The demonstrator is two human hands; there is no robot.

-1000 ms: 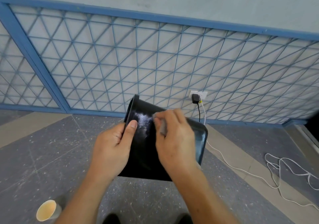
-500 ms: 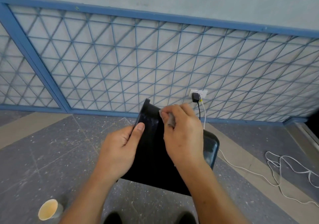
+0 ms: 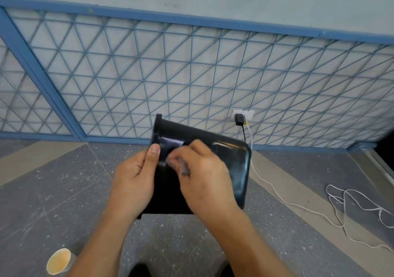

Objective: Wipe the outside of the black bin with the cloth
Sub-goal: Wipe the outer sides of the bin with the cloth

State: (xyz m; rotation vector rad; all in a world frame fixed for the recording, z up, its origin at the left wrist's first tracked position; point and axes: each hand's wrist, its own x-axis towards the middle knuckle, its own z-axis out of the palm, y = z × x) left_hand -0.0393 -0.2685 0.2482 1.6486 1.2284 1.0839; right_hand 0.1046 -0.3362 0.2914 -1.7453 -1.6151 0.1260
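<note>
R hand (image 3: pixel 204 176), cloth (image 3: pixel 184 167) pinched, lower on black bin (image 3: pixel 234 159) vs before; L hand (image 3: pixel 134 178) gripping it

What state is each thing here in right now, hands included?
black bin, tipped on its side, held off the floor.
cloth, bunched, pressed against the bin's outside.
left hand, grips the bin near its rim.
right hand, pinches the cloth.
paper cup, standing on the floor, looks empty.
charger, plugged into the wall socket.
white cable, lying loose on the floor.
</note>
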